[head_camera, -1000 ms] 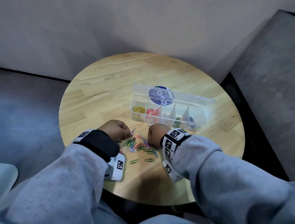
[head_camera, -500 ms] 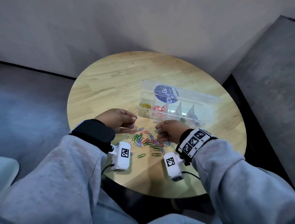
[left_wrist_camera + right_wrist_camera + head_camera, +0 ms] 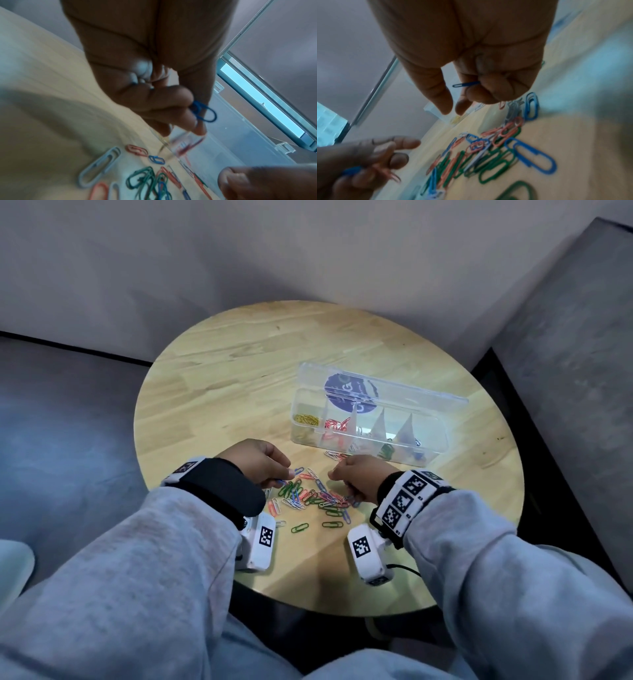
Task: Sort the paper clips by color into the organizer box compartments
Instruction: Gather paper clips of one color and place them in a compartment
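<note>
A clear organizer box (image 3: 435, 445) stands open, with yellow clips (image 3: 306, 419), red clips (image 3: 334, 424), green clips (image 3: 387, 451) and blue clips (image 3: 417, 455) in separate compartments. A mixed pile of paper clips (image 3: 315, 496) lies in front of it. My left hand (image 3: 286, 475) hovers at the pile's left edge and pinches blue paper clips (image 3: 204, 112); a blurred red clip (image 3: 388, 174) hangs below its fingers. My right hand (image 3: 334, 474) is over the pile's right side, a blue paper clip (image 3: 465, 84) tucked in its curled fingers, thumb and forefinger pointing down.
The round wooden table (image 3: 239, 364) holds everything. The box's lid (image 3: 411, 395) stands up behind the compartments. A grey wall rises behind the table and a grey block (image 3: 565, 354) stands at the right. Two green clips (image 3: 317, 525) lie apart near the front.
My left hand has come down from a raised, turned pose to the pile's left edge. The right hand has stayed over the pile. The head view has shifted.
</note>
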The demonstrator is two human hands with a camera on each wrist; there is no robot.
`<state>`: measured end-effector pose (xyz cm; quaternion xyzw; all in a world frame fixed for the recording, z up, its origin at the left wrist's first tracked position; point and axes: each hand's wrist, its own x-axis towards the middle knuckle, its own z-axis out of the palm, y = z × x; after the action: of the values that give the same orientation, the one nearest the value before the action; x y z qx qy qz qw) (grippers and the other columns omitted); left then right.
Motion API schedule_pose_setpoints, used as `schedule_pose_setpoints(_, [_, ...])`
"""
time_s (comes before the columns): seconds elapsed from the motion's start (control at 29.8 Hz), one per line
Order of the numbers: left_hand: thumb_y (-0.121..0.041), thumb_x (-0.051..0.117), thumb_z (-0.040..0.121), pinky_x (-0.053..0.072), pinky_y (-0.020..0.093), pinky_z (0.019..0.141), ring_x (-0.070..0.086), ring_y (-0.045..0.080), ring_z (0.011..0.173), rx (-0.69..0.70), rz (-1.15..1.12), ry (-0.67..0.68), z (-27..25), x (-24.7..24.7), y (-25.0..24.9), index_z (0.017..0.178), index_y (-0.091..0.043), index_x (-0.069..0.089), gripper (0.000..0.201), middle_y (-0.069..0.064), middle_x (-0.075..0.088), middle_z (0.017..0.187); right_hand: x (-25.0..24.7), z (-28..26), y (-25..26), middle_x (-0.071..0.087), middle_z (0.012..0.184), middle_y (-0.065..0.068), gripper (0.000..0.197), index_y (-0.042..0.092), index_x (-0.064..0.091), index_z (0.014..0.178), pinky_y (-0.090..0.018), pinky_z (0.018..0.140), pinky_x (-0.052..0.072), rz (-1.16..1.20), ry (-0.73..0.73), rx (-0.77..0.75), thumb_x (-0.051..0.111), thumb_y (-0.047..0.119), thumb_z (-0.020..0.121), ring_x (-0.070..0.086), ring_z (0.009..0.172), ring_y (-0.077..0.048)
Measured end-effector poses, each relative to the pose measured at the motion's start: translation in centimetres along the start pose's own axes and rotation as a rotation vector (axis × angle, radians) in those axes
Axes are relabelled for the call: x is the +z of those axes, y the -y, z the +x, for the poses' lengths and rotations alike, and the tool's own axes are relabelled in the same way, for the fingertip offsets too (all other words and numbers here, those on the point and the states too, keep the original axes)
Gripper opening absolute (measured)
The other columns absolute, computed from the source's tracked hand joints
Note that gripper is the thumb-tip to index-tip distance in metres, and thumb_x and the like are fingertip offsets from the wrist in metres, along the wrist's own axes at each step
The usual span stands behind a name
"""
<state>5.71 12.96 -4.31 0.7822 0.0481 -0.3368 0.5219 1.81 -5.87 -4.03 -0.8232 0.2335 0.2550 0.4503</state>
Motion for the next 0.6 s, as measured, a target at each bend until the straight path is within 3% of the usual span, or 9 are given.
schedule_pose_setpoints(0.13, [-0.006,0.073,0.079,0.034,0.010,0.033,0.051,0.004,0.037,0.008,0.067,-0.021,0.0,0.0,0.0,0.078,-0.014,0.060,0.016,0.005,0.056,0.062,0.7,-0.3,0.7,0.054,0.069,0.003,0.023,0.021,0.051,0.066,-0.024,0.058,0.041,-0.393,-0.075,-0.078,0.065,0.027,0.084,0.052,0.067,-0.015])
schedule_pose_setpoints(0.27, [-0.017,0.063,0.089,0.026,0.010,0.034,0.038,0.001,0.029,-0.032,-0.006,0.020,0.0,0.5,0.0,0.071,-0.013,0.059,0.018,0.004,0.049,0.061,1.9,-0.2,1.5,0.061,0.078,-0.001,0.018,0.018,0.058,0.077,-0.029,0.072,0.051,-0.598,-0.099,-0.107,0.065,0.034,0.082,0.057,0.075,-0.018])
schedule_pose_setpoints(0.4, [-0.035,0.055,0.093,0.025,0.010,0.032,0.034,0.003,0.032,-0.173,-0.178,0.072,-0.1,0.8,-0.3,0.072,-0.012,0.057,0.031,-0.001,0.040,0.060,2.4,0.2,1.8,0.061,0.087,-0.002,0.023,0.015,0.061,0.084,-0.026,0.070,0.043,-0.716,-0.079,-0.105,0.066,0.037,0.082,0.054,0.081,-0.019])
schedule_pose_setpoints(0.5, [-0.018,0.059,0.090,0.028,0.012,0.034,0.035,0.008,0.043,-0.145,-0.184,0.046,0.3,0.7,-0.3,0.078,-0.009,0.057,0.015,0.003,0.042,0.067,2.3,0.5,1.7,0.059,0.086,-0.003,0.021,0.014,0.058,0.081,-0.025,0.068,0.042,-0.718,-0.078,-0.112,0.066,0.034,0.083,0.053,0.080,-0.019])
schedule_pose_setpoints(0.6, [-0.005,0.058,0.085,0.027,0.019,0.047,0.032,0.014,0.054,-0.067,0.005,0.016,0.7,0.3,-0.4,0.076,-0.011,0.058,0.011,0.007,0.046,0.073,1.8,0.5,1.3,0.057,0.070,0.001,0.026,0.019,0.051,0.067,-0.027,0.059,0.044,-0.577,-0.111,-0.127,0.070,0.030,0.081,0.055,0.075,-0.019])
